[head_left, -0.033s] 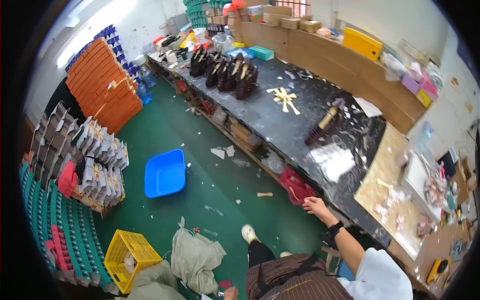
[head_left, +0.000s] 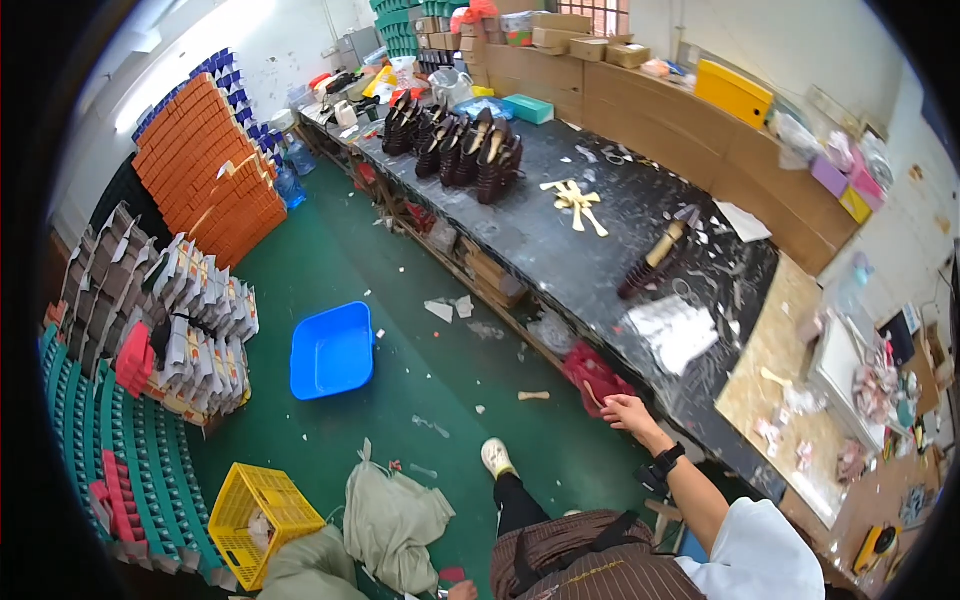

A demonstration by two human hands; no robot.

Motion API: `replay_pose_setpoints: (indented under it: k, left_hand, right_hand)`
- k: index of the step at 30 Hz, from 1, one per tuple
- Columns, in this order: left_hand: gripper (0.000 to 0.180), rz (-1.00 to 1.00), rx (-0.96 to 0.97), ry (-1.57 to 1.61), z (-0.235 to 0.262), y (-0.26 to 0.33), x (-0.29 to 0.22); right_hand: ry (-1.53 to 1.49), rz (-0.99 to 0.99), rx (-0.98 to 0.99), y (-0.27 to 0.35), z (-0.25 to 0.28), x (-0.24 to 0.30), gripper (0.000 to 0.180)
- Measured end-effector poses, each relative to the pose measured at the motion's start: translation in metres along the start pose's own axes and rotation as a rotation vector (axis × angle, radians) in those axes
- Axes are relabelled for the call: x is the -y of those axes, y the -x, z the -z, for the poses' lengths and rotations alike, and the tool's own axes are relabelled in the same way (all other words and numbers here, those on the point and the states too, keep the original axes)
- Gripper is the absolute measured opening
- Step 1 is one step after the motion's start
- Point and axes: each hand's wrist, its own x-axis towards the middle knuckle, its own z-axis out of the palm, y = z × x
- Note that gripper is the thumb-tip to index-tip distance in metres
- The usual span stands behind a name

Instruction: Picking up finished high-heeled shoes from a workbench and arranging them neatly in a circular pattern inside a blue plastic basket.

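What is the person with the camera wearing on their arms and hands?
Only the right arm shows clearly. The right hand is bare, with no glove. A black watch sits on the wrist, the forearm is uncovered, and a short white sleeve covers the upper arm. The left hand barely shows at the lower edge, so what it wears cannot be told.

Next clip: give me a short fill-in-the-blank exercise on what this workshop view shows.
1. The right hand reaches toward a ______ cloth bag under the long dark workbench.
2. The rectangular plastic tub on the green floor is ______.
3. The open-weave plastic crate near the lower left is ______.
4. A dark band, likely a watch, sits on the right ______.

Missing words: red; blue; yellow; wrist
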Motion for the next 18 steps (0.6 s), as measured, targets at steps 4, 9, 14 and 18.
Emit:
replay_pose_setpoints:
  k: [4,9,14,18]
  left_hand:
    - [0.028,0.287,0.066,0.235,0.058,-0.061,-0.061]
    - [0.032,0.502,-0.003,0.337,0.132,-0.200,-0.172]
    - [0.025,0.139,-0.053,-0.184,0.150,-0.396,-0.380]
    - [0.025,0.000,-0.085,-0.124,0.144,-0.507,-0.516]
  right_hand:
    - [-0.012,0.032,0.127,-0.086,-0.071,0.074,0.042]
    - [-0.060,-0.014,0.134,-0.160,-0.127,0.174,0.048]
    - [-0.090,-0.006,0.023,-0.232,-0.137,0.241,0.050]
    - [-0.111,-0.062,0.035,-0.309,-0.154,0.290,0.059]
